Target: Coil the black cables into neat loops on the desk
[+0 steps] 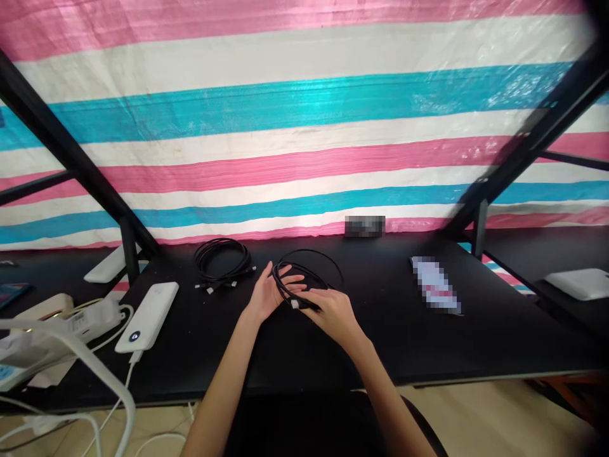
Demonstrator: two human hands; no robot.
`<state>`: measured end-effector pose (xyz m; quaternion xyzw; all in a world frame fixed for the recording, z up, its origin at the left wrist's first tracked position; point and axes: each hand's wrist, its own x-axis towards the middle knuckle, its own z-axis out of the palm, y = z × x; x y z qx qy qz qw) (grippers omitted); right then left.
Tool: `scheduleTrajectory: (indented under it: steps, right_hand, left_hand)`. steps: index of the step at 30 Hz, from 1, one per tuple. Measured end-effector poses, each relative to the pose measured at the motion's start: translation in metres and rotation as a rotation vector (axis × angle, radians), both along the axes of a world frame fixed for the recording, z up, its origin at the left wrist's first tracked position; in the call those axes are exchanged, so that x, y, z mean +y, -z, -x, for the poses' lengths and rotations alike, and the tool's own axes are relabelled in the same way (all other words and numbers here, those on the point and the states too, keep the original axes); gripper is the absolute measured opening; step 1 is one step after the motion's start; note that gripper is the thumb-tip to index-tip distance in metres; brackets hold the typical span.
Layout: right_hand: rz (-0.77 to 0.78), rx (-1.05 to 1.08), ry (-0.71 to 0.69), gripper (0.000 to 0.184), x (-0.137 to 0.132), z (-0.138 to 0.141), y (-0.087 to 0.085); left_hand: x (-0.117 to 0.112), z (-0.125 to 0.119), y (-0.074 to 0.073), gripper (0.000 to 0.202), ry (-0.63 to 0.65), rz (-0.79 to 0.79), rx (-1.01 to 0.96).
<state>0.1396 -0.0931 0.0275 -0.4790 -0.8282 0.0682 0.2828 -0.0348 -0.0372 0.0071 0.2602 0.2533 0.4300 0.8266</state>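
A black cable (316,255) is bent into loose loops above the black table. My right hand (333,312) is closed around the cable near a pale plug end (295,304). Against the other side of the loops, my left hand (269,293) is open, palm up, its fingers spread. Some of its fingers are behind the cable. Left of my hands a coiled black cable (200,260) lies on the table, with several pale plug ends (210,290) beside the coil.
A white power bank (153,317) with a plugged-in cord lies at the left, near a white power strip (90,320). Blurred-out objects are a phone-like item (436,284) at right and a small dark box (365,226) at the back. Black frame bars (518,162) slant up on both sides.
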Motion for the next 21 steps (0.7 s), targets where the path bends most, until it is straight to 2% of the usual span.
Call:
scheduleTrajectory:
  steps: [2, 6, 8, 10, 12, 14, 16, 18, 19, 21]
  right_hand:
    - [0.041, -0.062, 0.015, 0.026, 0.001, 0.000, 0.011]
    - [0.182, -0.072, 0.012, 0.024, 0.001, 0.001, 0.024]
    - [0.273, 0.025, -0.044, 0.025, 0.000, 0.001, 0.026]
    - [0.344, 0.162, -0.132, 0.040, -0.001, -0.001, 0.025]
    - [0.343, 0.277, -0.179, 0.044, 0.000, -0.004, 0.021]
    - [0.212, 0.350, -0.088, 0.039, 0.005, -0.008, 0.013]
    - [0.013, 0.378, 0.143, 0.040, 0.015, -0.013, 0.006]
    - [-0.130, 0.360, 0.354, 0.049, 0.030, -0.018, 0.001]
    - [-0.147, 0.340, 0.399, 0.054, 0.038, -0.020, 0.001]
    - [-0.059, 0.322, 0.344, 0.054, 0.055, -0.022, 0.005]
  left_hand:
    - [0.000, 0.000, 0.001, 0.054, -0.034, -0.054, 0.043]
    - [0.000, -0.005, 0.010, 0.057, -0.083, -0.118, 0.202]
    - [0.000, -0.009, 0.016, 0.055, -0.097, -0.148, 0.268]
    - [0.001, -0.013, 0.020, 0.052, -0.119, -0.196, 0.322]
    - [0.001, -0.016, 0.023, 0.049, -0.150, -0.243, 0.386]
    - [0.001, -0.018, 0.022, 0.048, -0.166, -0.279, 0.457]
    - [-0.001, -0.018, 0.020, 0.048, -0.155, -0.318, 0.520]
    - [-0.002, -0.019, 0.018, 0.047, -0.137, -0.367, 0.558]
    - [-0.003, -0.019, 0.017, 0.047, -0.130, -0.389, 0.564]
    - [-0.004, -0.019, 0.017, 0.045, -0.126, -0.409, 0.559]
